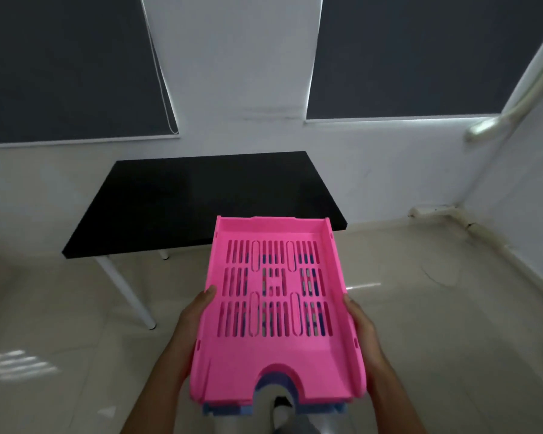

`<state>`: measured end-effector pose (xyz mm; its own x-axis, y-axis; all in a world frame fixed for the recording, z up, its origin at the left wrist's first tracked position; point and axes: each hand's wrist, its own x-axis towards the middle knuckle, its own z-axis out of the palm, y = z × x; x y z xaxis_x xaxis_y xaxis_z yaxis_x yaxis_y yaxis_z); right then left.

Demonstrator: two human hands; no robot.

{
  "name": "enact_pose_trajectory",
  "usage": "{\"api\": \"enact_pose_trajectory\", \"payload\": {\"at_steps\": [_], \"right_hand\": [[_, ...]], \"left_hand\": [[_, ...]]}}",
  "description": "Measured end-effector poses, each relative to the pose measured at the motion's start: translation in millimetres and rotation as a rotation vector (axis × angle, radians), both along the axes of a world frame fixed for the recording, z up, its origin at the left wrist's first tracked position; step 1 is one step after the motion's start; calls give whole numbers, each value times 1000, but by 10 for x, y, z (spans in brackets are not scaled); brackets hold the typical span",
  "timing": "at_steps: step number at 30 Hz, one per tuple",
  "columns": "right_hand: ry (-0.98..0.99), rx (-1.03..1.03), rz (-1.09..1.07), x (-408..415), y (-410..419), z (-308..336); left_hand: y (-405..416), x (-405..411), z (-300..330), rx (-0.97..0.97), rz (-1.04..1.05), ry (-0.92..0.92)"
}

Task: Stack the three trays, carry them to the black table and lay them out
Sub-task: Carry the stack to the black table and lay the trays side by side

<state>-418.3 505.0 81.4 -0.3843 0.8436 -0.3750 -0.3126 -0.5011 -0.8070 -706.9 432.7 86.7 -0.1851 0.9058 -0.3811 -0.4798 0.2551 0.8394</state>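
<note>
Head view: stack of trays (275, 308) held out in front at waist level, above the tiled floor (436, 324) and short of the black table (176, 202), far end of the stack overlapping that table's near right corner; pink tray (276, 349) uppermost, a blue tray (336, 411) showing beneath at the near edge and through the slots — a third not clearly told apart. Left hand (198, 311) clamped on the left long wall, right hand (356, 317) clamped on the right long wall, fingers presumably under the bottom tray. Likely light, stiff moulded plastic, smooth and a little slippery; loosely nested, so prone to sliding apart if tilted. Best taken by both long walls near mid-length, kept level — as here.
</note>
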Motion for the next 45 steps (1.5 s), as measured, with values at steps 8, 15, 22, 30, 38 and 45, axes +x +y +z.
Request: {"api": "enact_pose_trajectory", "payload": {"at_steps": [8, 15, 22, 30, 38, 45], "right_hand": [[41, 0, 121, -702, 1474, -51], [23, 26, 207, -1292, 2739, -54], [-27, -29, 226, -1925, 3473, -206], [-147, 3, 171, -2792, 4274, -152], [-145, -95, 97, -3510, 4830, -255], [-166, -88, 66, -3692, 5147, -361]], "left_hand": [[1152, -625, 17, 10, 54, -25], [2142, -1136, -2, -57, 185, -21], [2880, -1742, -256, -105, 303, -91], [3828, -2669, -524, -145, 311, -81], [4587, -3508, -573, -169, 235, -121], [4830, -3695, -584, -151, 171, -39]]}}
